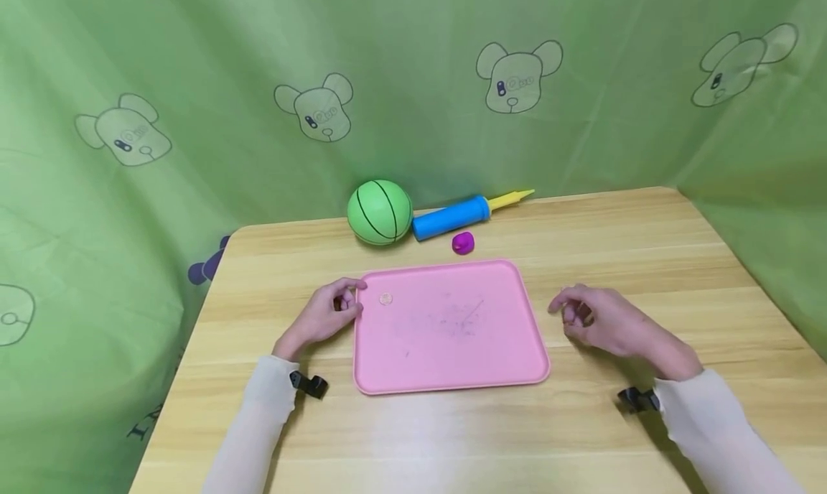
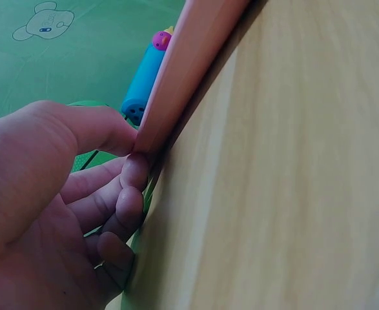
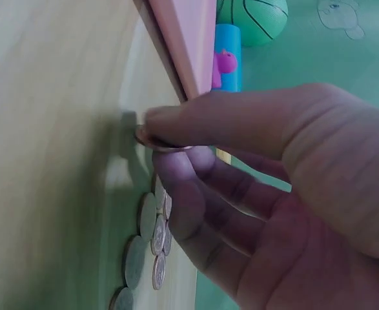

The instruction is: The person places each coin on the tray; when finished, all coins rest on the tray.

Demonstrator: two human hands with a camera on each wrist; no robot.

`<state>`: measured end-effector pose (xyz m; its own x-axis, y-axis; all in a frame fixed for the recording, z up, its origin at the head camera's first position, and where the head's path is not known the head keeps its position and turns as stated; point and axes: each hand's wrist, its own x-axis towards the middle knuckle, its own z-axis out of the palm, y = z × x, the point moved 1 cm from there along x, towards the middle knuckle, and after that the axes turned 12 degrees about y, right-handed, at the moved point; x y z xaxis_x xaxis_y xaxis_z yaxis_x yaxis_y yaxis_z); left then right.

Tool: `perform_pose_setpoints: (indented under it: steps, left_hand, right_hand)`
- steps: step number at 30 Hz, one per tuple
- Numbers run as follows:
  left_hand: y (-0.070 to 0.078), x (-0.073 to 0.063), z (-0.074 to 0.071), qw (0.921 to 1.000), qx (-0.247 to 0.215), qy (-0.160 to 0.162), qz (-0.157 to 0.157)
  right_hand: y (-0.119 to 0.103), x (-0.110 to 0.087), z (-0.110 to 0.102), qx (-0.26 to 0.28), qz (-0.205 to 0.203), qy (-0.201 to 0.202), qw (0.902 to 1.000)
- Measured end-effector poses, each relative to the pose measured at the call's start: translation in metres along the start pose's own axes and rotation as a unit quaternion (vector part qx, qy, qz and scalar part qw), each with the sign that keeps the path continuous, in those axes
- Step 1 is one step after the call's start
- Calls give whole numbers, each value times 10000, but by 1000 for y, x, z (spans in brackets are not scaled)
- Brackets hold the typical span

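My left hand (image 1: 328, 313) holds the left rim of a pink tray (image 1: 446, 365), thumb and fingertips at its edge. A small round coin (image 1: 385, 299) lies flat on the tray near its upper left corner. To the right of the tray, my right hand (image 1: 601, 320) is held over the wooden table. In the right wrist view that hand pinches a coin (image 3: 176, 149) between thumb and fingertips. Several more coins (image 3: 135, 261) lie on the table below it, some close together; the hand hides them in the head view.
Behind the tray sit a green ball (image 1: 380, 212), a blue pump (image 1: 452, 217) with a yellow nozzle and a small purple duck (image 1: 462, 243). A green curtain (image 1: 413, 63) with mouse-like heads closes off the back and sides of the wooden table (image 1: 452, 436).
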<state>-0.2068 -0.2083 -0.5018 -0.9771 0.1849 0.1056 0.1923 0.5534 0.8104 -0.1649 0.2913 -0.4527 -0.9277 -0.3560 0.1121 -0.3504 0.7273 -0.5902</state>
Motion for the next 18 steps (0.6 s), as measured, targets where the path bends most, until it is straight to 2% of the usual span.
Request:
perform_pose_setpoints:
  steps: [3,9,13,18]
  left_hand:
    - [-1,-1,1,10000,8,-28,-7]
    - [-2,0,0,10000,-17,-3,59]
    - [0,1,-2,10000,-62,39,28]
    - [0,2,-2,10000,-47,20,32]
  right_hand:
    - [0,1,-1,16,94,176,9998]
    - [-1,12,8,-58,-153,668,9976]
    - [-12,27,16,176,-127,696,9973]
    - [-29,46,27,533,99,596,9968]
